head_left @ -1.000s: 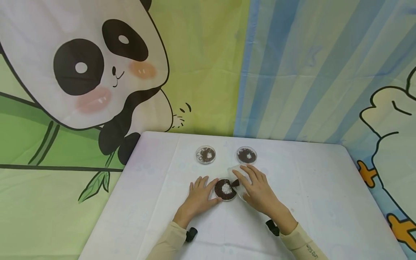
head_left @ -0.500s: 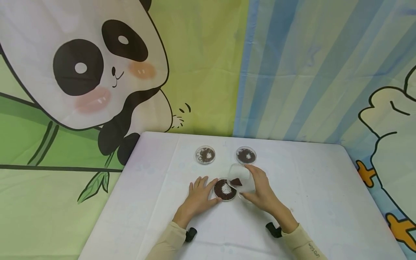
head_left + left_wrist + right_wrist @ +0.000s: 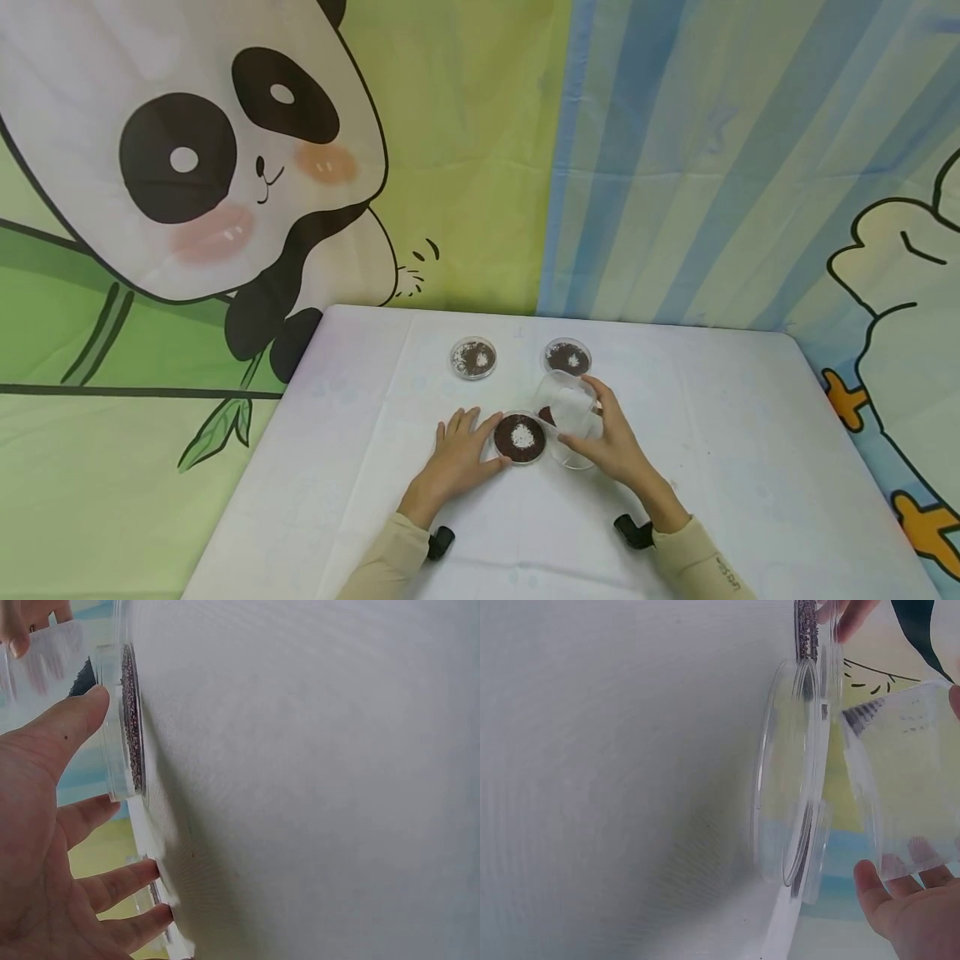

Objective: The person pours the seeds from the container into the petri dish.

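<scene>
A petri dish (image 3: pixel 520 438) with dark brown soil-like granules and a white patch in the middle lies on the table. My left hand (image 3: pixel 459 460) holds it between thumb and index finger, the other fingers spread on the cloth. To its right, my right hand (image 3: pixel 617 442) grips a clear plastic cup (image 3: pixel 574 402) by its sides. The cup is tilted, its mouth toward the dish; a small heap of dark granules (image 3: pixel 84 678) sits inside near the rim, as the left wrist view shows. Below the cup lies a clear round dish or lid (image 3: pixel 769 791), partly hidden in the head view.
Two more petri dishes with dark granules and white bits, a left one (image 3: pixel 473 358) and a right one (image 3: pixel 567 357), stand toward the back. A white cloth covers the table (image 3: pixel 735 450). Behind it hangs a printed curtain (image 3: pixel 465 150).
My right hand has drawn the cup back to the right, off the dish's edge, and changed its tilt. The dark granules inside show less. My left hand stays in place.
</scene>
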`<control>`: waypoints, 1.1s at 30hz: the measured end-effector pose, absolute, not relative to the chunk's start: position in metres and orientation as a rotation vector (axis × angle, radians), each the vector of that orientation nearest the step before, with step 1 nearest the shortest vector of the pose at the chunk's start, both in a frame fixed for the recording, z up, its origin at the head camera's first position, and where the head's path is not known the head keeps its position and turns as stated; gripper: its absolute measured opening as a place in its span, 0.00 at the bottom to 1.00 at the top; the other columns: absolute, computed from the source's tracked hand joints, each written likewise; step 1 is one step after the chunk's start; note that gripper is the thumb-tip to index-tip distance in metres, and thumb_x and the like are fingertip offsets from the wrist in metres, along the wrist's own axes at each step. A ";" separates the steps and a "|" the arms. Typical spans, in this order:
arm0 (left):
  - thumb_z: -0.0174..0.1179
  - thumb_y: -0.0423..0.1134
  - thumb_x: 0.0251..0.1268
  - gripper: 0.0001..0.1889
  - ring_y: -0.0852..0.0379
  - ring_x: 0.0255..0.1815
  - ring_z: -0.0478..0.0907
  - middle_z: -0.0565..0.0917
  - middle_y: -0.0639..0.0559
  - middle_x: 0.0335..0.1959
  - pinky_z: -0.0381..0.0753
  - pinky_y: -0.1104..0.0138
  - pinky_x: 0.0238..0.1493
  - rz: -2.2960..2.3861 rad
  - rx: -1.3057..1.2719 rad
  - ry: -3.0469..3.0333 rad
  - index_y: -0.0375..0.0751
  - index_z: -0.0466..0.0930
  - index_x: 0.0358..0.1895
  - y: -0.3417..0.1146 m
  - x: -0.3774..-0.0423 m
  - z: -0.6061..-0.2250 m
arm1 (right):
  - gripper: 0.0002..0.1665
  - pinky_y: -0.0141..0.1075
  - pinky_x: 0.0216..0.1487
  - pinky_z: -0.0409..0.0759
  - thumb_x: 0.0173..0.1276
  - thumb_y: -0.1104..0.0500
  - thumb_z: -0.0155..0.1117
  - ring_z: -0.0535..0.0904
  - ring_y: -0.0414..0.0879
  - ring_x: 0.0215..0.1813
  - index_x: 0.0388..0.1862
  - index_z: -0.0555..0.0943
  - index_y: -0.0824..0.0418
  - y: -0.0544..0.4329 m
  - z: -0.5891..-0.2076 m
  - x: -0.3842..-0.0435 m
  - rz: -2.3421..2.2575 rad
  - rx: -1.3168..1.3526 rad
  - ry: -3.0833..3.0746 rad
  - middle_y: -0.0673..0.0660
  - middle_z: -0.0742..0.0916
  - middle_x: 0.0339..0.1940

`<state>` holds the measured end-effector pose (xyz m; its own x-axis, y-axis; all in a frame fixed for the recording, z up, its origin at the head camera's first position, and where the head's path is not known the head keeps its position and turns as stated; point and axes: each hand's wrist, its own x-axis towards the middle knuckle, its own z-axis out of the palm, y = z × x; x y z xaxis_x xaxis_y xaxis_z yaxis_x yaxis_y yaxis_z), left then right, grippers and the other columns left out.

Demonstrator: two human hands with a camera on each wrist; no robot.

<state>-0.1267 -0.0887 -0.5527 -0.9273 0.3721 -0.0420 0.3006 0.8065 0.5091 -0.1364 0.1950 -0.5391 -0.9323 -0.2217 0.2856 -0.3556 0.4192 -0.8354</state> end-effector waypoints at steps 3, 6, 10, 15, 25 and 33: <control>0.64 0.60 0.64 0.39 0.30 0.75 0.51 0.62 0.36 0.74 0.48 0.30 0.67 0.758 0.532 2.853 0.53 0.66 0.76 -0.089 -0.126 -0.553 | 0.60 0.62 0.66 0.66 0.55 0.64 0.81 0.61 0.64 0.72 0.79 0.53 0.58 0.197 -0.542 -0.137 1.660 0.470 -2.507 0.65 0.64 0.74; 0.64 0.61 0.64 0.39 0.29 0.75 0.51 0.62 0.36 0.74 0.49 0.30 0.67 0.746 0.532 2.854 0.53 0.66 0.76 -0.089 -0.126 -0.553 | 0.59 0.63 0.68 0.63 0.57 0.64 0.79 0.57 0.66 0.75 0.79 0.51 0.58 0.199 -0.542 -0.137 1.792 0.440 -2.468 0.66 0.63 0.74; 0.63 0.62 0.64 0.39 0.29 0.75 0.51 0.62 0.36 0.74 0.49 0.30 0.67 0.739 0.529 2.854 0.53 0.65 0.76 -0.089 -0.126 -0.554 | 0.58 0.59 0.70 0.62 0.60 0.65 0.77 0.54 0.64 0.77 0.79 0.49 0.59 0.200 -0.541 -0.136 1.920 0.403 -2.422 0.65 0.62 0.76; 0.63 0.62 0.64 0.39 0.30 0.75 0.51 0.62 0.36 0.74 0.49 0.30 0.67 0.741 0.531 2.858 0.54 0.66 0.76 -0.089 -0.127 -0.555 | 0.57 0.51 0.71 0.63 0.62 0.67 0.74 0.52 0.61 0.78 0.79 0.47 0.58 0.200 -0.541 -0.133 2.043 0.419 -2.340 0.65 0.60 0.77; 0.63 0.62 0.64 0.39 0.30 0.75 0.51 0.61 0.36 0.74 0.49 0.30 0.68 0.750 0.533 2.855 0.54 0.65 0.76 -0.089 -0.126 -0.554 | 0.55 0.43 0.71 0.65 0.64 0.71 0.70 0.55 0.62 0.77 0.79 0.46 0.58 0.202 -0.543 -0.131 2.157 0.455 -2.214 0.66 0.61 0.76; 0.63 0.61 0.64 0.39 0.30 0.75 0.51 0.61 0.36 0.74 0.49 0.30 0.68 0.737 0.538 2.853 0.53 0.65 0.76 -0.089 -0.126 -0.553 | 0.59 0.63 0.71 0.56 0.59 0.70 0.75 0.58 0.66 0.75 0.77 0.45 0.66 0.205 -0.536 -0.133 1.911 0.271 -2.258 0.68 0.64 0.74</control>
<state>-0.1263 -0.0893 -0.5534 -0.9251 0.3763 -0.0506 0.3047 0.8154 0.4922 -0.1326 0.2051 -0.5356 -0.9688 -0.0281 0.2462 -0.2475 0.1619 -0.9553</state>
